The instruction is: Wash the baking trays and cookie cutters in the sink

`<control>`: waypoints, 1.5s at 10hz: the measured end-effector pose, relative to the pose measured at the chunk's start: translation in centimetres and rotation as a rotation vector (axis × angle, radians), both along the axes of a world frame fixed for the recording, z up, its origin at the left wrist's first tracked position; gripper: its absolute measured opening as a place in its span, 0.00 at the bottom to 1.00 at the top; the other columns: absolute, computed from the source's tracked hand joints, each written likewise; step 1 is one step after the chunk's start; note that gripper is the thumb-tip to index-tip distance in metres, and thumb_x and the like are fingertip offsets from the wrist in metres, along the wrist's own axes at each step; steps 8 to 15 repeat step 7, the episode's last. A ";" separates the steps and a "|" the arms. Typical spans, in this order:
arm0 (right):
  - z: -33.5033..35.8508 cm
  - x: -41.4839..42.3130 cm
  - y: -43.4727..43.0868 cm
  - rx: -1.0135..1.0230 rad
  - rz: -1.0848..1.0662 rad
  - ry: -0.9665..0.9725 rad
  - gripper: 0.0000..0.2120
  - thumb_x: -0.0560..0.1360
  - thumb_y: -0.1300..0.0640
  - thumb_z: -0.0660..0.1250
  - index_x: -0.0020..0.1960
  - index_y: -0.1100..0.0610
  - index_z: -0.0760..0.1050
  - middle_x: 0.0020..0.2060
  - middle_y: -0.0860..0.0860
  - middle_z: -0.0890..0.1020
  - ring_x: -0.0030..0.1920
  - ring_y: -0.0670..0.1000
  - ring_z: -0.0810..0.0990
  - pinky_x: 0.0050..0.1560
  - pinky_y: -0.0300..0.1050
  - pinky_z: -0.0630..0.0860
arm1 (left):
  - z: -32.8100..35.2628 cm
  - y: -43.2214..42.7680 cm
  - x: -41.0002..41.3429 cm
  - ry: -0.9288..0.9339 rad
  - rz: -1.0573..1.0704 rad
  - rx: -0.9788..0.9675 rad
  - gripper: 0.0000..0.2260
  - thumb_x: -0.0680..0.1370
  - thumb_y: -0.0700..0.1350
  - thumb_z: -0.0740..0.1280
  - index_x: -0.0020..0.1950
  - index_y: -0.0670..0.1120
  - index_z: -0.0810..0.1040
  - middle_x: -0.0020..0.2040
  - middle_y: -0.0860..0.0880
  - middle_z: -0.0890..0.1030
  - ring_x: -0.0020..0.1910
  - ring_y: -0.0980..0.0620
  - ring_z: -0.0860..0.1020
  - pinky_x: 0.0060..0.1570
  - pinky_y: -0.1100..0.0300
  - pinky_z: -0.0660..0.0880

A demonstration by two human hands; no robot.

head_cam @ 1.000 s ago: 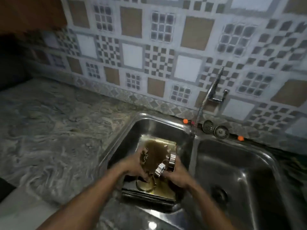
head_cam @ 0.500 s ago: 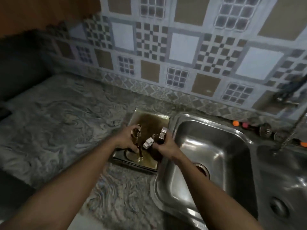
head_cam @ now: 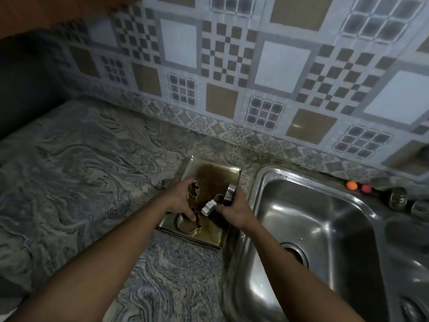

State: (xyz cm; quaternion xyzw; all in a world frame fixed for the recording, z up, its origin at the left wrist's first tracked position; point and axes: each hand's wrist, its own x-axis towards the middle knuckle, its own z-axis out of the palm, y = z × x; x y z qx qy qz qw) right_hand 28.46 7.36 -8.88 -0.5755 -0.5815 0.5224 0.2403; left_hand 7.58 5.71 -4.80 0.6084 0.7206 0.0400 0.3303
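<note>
A stack of brown-stained metal baking trays lies on the marble counter, just left of the steel sink. Several metal cookie cutters sit on the top tray: a shaped one, a round one and a fluted one. My left hand is over the tray's left side, fingers curled on the shaped cutters. My right hand grips the tray's right edge and holds a cutter there. The sink basin is empty.
The marble counter stretches left of the trays. A patterned tiled wall runs behind. Small orange and pink objects and metal sink strainers sit at the sink's back rim. A second basin lies at the far right.
The trays with the cutters have gone from inside the left sink basin onto the counter to its left, both hands still on them. The view swung left, leaving the faucet out of frame.
</note>
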 end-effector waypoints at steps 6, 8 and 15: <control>6.8 1.4 -1.2 0.226 0.117 -0.429 0.12 0.76 0.54 0.67 0.35 0.56 0.74 0.31 0.51 0.76 0.33 0.50 0.77 0.30 0.39 0.71 | 3.5 -2.1 0.8 0.099 -0.051 0.021 0.55 0.56 0.53 0.84 0.77 0.56 0.59 0.80 0.50 0.45 0.76 0.42 0.61 0.68 0.47 0.71; 7.9 2.4 -2.0 0.246 0.033 -0.402 0.17 0.79 0.51 0.63 0.48 0.65 0.79 0.44 0.60 0.83 0.46 0.57 0.81 0.45 0.45 0.77 | 4.1 -2.0 1.9 0.079 -0.075 0.108 0.54 0.58 0.56 0.83 0.78 0.54 0.58 0.80 0.50 0.47 0.76 0.43 0.60 0.71 0.47 0.67; 7.9 2.4 -2.0 0.246 0.033 -0.402 0.17 0.79 0.51 0.63 0.48 0.65 0.79 0.44 0.60 0.83 0.46 0.57 0.81 0.45 0.45 0.77 | 4.1 -2.0 1.9 0.079 -0.075 0.108 0.54 0.58 0.56 0.83 0.78 0.54 0.58 0.80 0.50 0.47 0.76 0.43 0.60 0.71 0.47 0.67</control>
